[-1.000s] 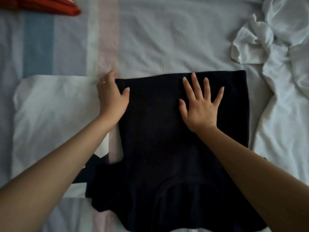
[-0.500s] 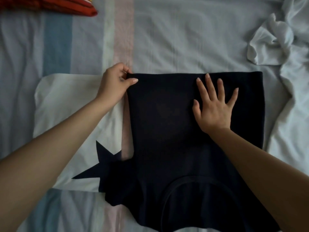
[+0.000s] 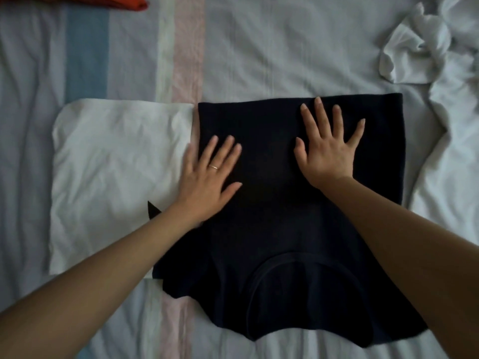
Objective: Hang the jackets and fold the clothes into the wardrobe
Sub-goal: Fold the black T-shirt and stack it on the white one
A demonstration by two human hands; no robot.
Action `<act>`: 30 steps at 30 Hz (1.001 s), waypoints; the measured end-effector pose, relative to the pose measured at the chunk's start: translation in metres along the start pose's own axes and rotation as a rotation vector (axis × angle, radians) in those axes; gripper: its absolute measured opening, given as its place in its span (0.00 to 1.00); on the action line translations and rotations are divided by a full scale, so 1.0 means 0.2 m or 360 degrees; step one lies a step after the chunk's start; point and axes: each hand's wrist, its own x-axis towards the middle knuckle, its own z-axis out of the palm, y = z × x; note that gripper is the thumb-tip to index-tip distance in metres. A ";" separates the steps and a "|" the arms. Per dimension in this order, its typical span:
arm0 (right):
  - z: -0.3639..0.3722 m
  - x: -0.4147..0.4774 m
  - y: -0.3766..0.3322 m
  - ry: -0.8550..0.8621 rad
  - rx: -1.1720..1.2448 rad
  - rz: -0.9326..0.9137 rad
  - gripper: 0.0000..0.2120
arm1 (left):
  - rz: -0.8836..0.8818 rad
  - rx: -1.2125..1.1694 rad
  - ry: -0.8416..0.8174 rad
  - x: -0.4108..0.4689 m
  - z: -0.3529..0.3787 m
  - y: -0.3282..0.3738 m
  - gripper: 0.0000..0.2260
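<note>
A dark navy shirt [image 3: 272,229] lies spread on the bed, folded, with its collar toward me at the bottom. My left hand [image 3: 210,177] rests flat on its left side, fingers straight, a ring on one finger. My right hand [image 3: 326,154] presses flat on the upper right part with fingers spread. A folded white garment [image 3: 116,164] with a dark star print lies touching the shirt's left edge, partly under my left forearm.
The bed sheet [image 3: 272,47] is pale with blue and pink stripes. Crumpled white clothes [image 3: 427,60] are piled at the upper right and down the right side. A red-orange cloth [image 3: 124,2] shows at the top left edge.
My left hand let go of the shirt's top left corner and moved down and right, and lies flat on the shirt. My right hand stays pressed flat.
</note>
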 end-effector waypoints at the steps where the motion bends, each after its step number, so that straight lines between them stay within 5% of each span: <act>1: 0.00 0.00 0.00 -0.0030 -0.0014 -0.0009 0.30 | -0.0087 0.0012 -0.0040 -0.02 0.02 -0.03 0.32; 7: -0.09 -0.06 -0.13 -0.0125 -0.0111 0.0206 0.31 | -0.0459 -0.0144 -0.0141 -0.01 -0.06 0.11 0.34; 10: -0.10 -0.36 -0.13 -0.0045 0.0017 -0.0088 0.30 | -0.0237 -0.0220 -0.0047 -0.13 -0.07 0.30 0.32; 15: -0.04 -0.95 0.34 -0.0343 -0.0040 -0.0137 0.29 | -0.0151 -0.0191 -0.0277 -0.38 0.05 0.38 0.33; 18: -0.17 -1.10 0.53 -0.0171 0.0225 -0.0138 0.24 | -0.0300 -0.0323 -0.0312 -0.39 -0.01 0.44 0.34; 21: -0.23 -1.10 0.62 0.0020 0.0432 0.0342 0.20 | -0.0289 -0.0399 -0.0187 -0.38 -0.08 0.57 0.34; 24: -0.24 -0.99 0.67 -0.0220 0.1041 0.0927 0.17 | -0.0127 -0.0522 -0.0099 -0.41 -0.11 0.74 0.34; 30: -0.30 -0.99 0.75 -0.0451 0.1749 0.1167 0.03 | 0.0424 -0.0733 -0.0228 -0.51 -0.11 1.09 0.32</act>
